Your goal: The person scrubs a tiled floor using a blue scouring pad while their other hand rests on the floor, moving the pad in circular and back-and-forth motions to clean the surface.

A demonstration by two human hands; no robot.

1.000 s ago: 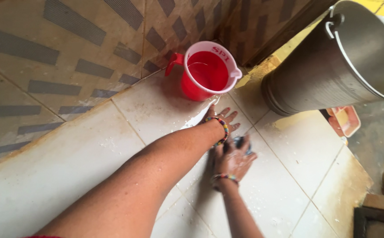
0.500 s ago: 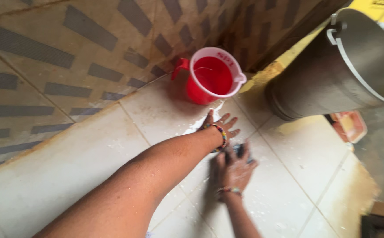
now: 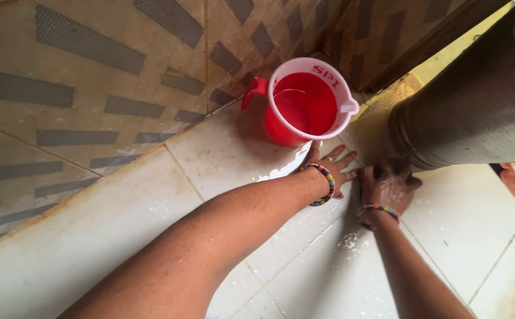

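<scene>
Pale floor tiles nearest, wet and flecked with white suds. Two bare forearms reaching out across them, each wrist ringed with a beaded bracelet. Left hand flat on the tile, fingers spread wide and gripping nothing, fingertips just short of the jug's base. Right hand just beside it, soapy, pressed palm-down on the floor with fingers curled; something dark under the fingers, but too hidden to tell whether gripped or what it is. Beyond the left hand, a red plastic jug with a pale rim and a handle, upright on the tile, water inside, close to the wall. To the right, a large grey metal bucket, right against the right hand's fingertips. Farthest back, a tan wall tiled with dark grey bars, meeting in a corner behind the jug.
</scene>
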